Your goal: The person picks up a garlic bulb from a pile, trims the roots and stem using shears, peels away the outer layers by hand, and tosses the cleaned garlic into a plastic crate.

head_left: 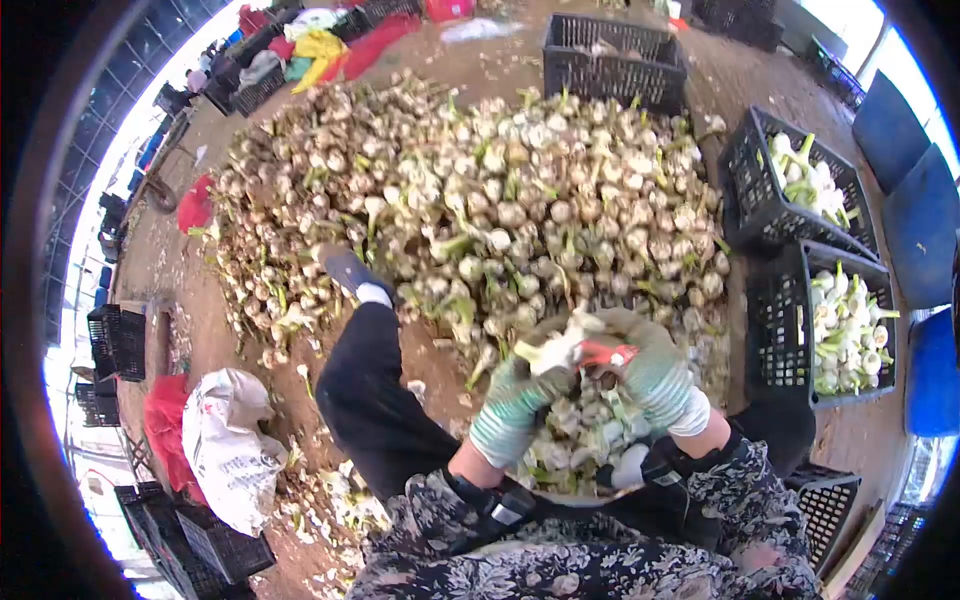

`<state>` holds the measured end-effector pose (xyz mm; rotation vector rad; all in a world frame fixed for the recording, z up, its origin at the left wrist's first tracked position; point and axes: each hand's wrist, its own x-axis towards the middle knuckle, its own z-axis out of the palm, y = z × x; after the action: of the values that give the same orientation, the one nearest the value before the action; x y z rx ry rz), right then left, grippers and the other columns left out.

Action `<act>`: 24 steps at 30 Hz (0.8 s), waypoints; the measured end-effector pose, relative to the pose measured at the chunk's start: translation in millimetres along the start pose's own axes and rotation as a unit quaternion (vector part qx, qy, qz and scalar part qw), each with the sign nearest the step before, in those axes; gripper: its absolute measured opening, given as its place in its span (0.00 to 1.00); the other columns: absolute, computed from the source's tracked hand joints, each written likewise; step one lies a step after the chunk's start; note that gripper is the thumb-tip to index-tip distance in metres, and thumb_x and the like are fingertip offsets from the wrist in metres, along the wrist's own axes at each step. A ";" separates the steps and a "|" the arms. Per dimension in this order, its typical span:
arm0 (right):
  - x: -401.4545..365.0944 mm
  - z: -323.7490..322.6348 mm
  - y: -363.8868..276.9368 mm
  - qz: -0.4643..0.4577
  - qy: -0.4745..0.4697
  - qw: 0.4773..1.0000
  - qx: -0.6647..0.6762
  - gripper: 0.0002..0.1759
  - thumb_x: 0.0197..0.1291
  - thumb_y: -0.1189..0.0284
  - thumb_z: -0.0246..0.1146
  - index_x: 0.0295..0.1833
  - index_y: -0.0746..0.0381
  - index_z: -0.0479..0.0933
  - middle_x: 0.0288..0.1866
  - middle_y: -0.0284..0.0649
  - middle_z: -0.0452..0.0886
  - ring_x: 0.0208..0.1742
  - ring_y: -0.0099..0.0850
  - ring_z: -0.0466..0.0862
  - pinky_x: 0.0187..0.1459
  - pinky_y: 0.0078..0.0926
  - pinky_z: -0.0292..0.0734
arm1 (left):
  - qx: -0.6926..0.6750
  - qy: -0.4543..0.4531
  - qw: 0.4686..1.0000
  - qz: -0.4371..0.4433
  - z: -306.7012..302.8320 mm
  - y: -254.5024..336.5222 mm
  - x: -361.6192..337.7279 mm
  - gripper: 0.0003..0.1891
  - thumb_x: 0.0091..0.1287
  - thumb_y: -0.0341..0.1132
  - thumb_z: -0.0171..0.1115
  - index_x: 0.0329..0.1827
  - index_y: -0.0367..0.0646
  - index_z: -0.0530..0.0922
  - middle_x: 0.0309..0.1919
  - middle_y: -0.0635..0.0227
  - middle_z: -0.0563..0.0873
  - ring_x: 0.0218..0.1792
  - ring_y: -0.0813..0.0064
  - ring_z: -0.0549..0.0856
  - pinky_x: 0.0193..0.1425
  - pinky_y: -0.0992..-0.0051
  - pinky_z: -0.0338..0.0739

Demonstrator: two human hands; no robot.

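Observation:
My left hand (517,398), in a green and white glove, is closed around a garlic bulb (556,350) with a pale stem. My right hand (652,368), gloved alike, is wrapped around a red-handled tool (606,354) right beside the bulb; its working end is blurred and partly hidden. Both hands meet in front of my lap. Below them, between my legs, lies a heap of whitish garlic pieces (590,430). Just beyond my hands spreads a large pile of garlic bulbs (500,210), many with stems.
Two black crates of cleaned garlic stand at the right, a nearer crate (780,345) and a farther crate (752,225). Another black crate (615,80) is behind the pile. A white sack (232,440) and a red net bag (172,430) lie left, near stacked crates (225,545).

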<state>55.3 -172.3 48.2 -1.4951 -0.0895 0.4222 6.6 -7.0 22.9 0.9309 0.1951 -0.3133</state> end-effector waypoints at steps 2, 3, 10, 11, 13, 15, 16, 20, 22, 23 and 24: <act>13.2 -11.1 -5.7 0.026 0.049 0.989 0.139 0.20 0.51 0.71 0.65 0.48 0.71 0.73 0.41 0.39 0.80 0.39 0.24 0.78 0.41 0.19 0.73 | 0.022 0.019 0.999 -0.020 0.5 8.8 3.9 0.29 0.54 0.28 0.64 0.61 0.39 0.65 0.44 0.68 0.77 0.40 0.80 0.78 0.44 0.80 0.74; 14.5 -7.5 -14.4 -0.023 0.073 0.997 0.017 0.18 0.52 0.72 0.64 0.46 0.70 0.74 0.36 0.38 0.81 0.37 0.22 0.79 0.39 0.18 0.73 | 0.020 0.028 0.999 0.002 4.8 10.0 5.5 0.31 0.51 0.26 0.66 0.60 0.39 0.66 0.45 0.69 0.77 0.40 0.80 0.77 0.45 0.81 0.73; 23.2 -28.8 -27.6 -0.002 0.058 0.990 0.130 0.15 0.53 0.73 0.62 0.46 0.69 0.74 0.41 0.41 0.80 0.40 0.28 0.80 0.45 0.21 0.75 | 0.003 -0.076 0.996 0.041 4.0 27.7 6.4 0.37 0.49 0.30 0.70 0.63 0.38 0.62 0.48 0.65 0.77 0.46 0.75 0.77 0.48 0.76 0.75; 22.2 -26.6 -29.2 -0.020 0.024 0.999 -0.001 0.17 0.53 0.72 0.63 0.48 0.70 0.73 0.41 0.42 0.80 0.40 0.29 0.81 0.44 0.20 0.75 | -0.052 -0.064 0.996 0.036 7.8 31.3 2.6 0.36 0.49 0.29 0.69 0.63 0.38 0.63 0.48 0.64 0.77 0.47 0.73 0.77 0.50 0.75 0.74; 22.5 -29.1 -16.2 -0.005 -0.002 0.999 0.044 0.27 0.50 0.65 0.67 0.52 0.69 0.71 0.43 0.44 0.79 0.44 0.32 0.79 0.47 0.22 0.74 | -0.097 -0.045 0.994 0.037 8.8 35.3 0.5 0.34 0.52 0.29 0.67 0.62 0.38 0.63 0.51 0.61 0.76 0.50 0.68 0.77 0.52 0.71 0.74; 21.9 -41.0 -25.9 0.023 -0.128 0.818 -0.560 0.22 0.50 0.59 0.63 0.49 0.58 0.76 0.50 0.43 0.76 0.50 0.45 0.76 0.52 0.42 0.69 | -0.032 -0.033 0.996 0.071 -11.8 22.3 10.1 0.33 0.52 0.25 0.64 0.63 0.38 0.62 0.53 0.59 0.74 0.50 0.66 0.77 0.52 0.70 0.75; 14.9 -36.5 -28.2 -0.026 -0.130 0.674 -0.726 0.25 0.45 0.58 0.66 0.51 0.53 0.76 0.55 0.43 0.72 0.57 0.48 0.70 0.57 0.41 0.65 | -0.029 -0.023 0.997 0.063 -8.1 28.5 8.1 0.34 0.50 0.22 0.63 0.63 0.37 0.62 0.54 0.60 0.73 0.49 0.67 0.78 0.49 0.70 0.76; 9.2 -47.8 -25.5 0.081 -0.179 0.857 -0.476 0.24 0.46 0.59 0.66 0.48 0.58 0.77 0.56 0.45 0.71 0.58 0.43 0.71 0.57 0.33 0.66 | 0.063 -0.035 0.993 0.098 -1.4 32.0 1.8 0.35 0.47 0.20 0.63 0.63 0.38 0.63 0.55 0.63 0.73 0.50 0.70 0.77 0.48 0.73 0.76; 3.2 -51.7 -36.7 0.088 -0.113 0.911 -0.387 0.17 0.51 0.63 0.63 0.44 0.62 0.77 0.50 0.46 0.76 0.50 0.39 0.77 0.51 0.28 0.71 | 0.123 -0.056 0.982 0.131 0.4 27.1 4.9 0.36 0.48 0.19 0.65 0.63 0.38 0.63 0.56 0.63 0.72 0.53 0.72 0.75 0.55 0.72 0.72; 3.1 -53.1 -30.3 0.095 -0.109 0.911 -0.387 0.17 0.51 0.63 0.63 0.44 0.62 0.77 0.50 0.46 0.76 0.50 0.39 0.77 0.51 0.28 0.71 | 0.118 -0.060 0.983 0.125 3.2 23.3 4.5 0.36 0.48 0.19 0.65 0.63 0.38 0.63 0.56 0.63 0.72 0.53 0.72 0.75 0.55 0.72 0.72; 6.0 -50.3 -21.6 -0.097 -0.147 0.896 -0.409 0.16 0.52 0.64 0.62 0.43 0.63 0.76 0.48 0.46 0.76 0.48 0.39 0.78 0.50 0.28 0.72 | 0.142 -0.057 0.981 0.119 6.2 19.5 4.0 0.36 0.47 0.19 0.65 0.63 0.38 0.63 0.56 0.63 0.72 0.54 0.72 0.74 0.57 0.72 0.71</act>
<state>81.4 -218.3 63.7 -2.2090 -0.7277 0.4701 17.2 -1.9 40.0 1.2028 -0.0684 -0.1742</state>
